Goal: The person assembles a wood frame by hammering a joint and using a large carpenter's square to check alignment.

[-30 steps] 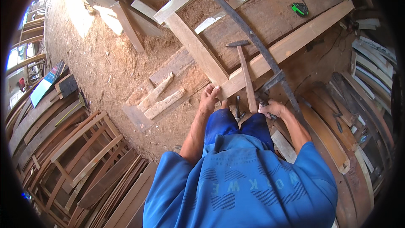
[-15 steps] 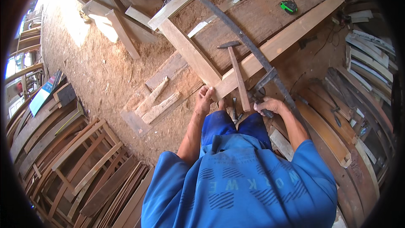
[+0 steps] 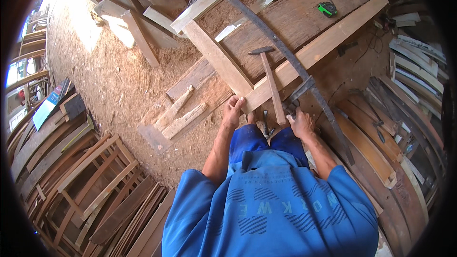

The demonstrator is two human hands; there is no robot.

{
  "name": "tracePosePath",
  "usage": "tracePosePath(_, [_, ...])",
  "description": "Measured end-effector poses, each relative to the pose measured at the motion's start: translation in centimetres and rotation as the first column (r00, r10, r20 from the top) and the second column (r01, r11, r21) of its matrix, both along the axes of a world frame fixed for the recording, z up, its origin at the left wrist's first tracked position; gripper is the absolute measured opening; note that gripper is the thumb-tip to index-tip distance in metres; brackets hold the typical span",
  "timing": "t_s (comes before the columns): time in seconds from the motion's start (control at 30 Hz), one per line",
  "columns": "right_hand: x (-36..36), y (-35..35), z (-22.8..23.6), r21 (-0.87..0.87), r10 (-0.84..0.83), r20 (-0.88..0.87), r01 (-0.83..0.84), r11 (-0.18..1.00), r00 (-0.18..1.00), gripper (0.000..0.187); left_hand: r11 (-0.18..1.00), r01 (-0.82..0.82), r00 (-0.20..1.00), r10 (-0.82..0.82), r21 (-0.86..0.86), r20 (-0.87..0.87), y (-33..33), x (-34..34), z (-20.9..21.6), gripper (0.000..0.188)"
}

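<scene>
Right hand shifted, now gripping bar clamp handle, left hand still flat on frame corner

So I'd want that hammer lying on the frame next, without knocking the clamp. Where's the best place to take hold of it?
Probably the near end of the hammer's wooden handle, reached from the person's side. The hammer lies flat across the light rail, its metal head pointing away and the handle's end stopping between the left hand and right hand. The long bar clamp runs along its right, so come in from the left.
</scene>
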State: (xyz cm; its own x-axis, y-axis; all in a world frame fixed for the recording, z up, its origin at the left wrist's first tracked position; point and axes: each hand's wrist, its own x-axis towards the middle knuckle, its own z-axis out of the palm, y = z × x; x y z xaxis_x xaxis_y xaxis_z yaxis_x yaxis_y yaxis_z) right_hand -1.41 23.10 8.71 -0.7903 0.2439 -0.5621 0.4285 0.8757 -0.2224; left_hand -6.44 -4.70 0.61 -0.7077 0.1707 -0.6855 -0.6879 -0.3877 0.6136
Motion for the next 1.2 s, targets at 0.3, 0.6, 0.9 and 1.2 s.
tracePosePath(0.3, [-2.6, 4.7, -2.8, -0.576, -0.022, 0.592, 0.442, 0.687, 0.806, 0.028, 0.976, 0.104, 0.994, -0.104, 0.192, -0.011, -2.1, -0.7, 0.1, 0.061])
tracePosePath(0.6, [-0.4, 0.2, 0.5, -0.171, -0.059, -0.017, 0.056, 0.984, 0.998, 0.038, 0.979, 0.087, 0.996, -0.088, 0.182, 0.0, -1.3, -1.0, 0.9, 0.051])
tracePosePath(0.9, [-7.3, -3.7, 9.1, -0.402, -0.218, -0.265, 0.098, 0.91, 0.939, 0.039, 0.992, 0.122, 0.992, -0.121, -0.039, 0.015, -0.7, -0.8, 0.9, 0.024])
tracePosePath(1.2, [-11.7, -6.5, 1.8, -0.254, 0.075, -0.302, -0.156, 0.954, 0.95, 0.034, 0.994, 0.108, 0.979, -0.109, 0.018, 0.174, -1.8, -3.0, 1.1, 0.065])
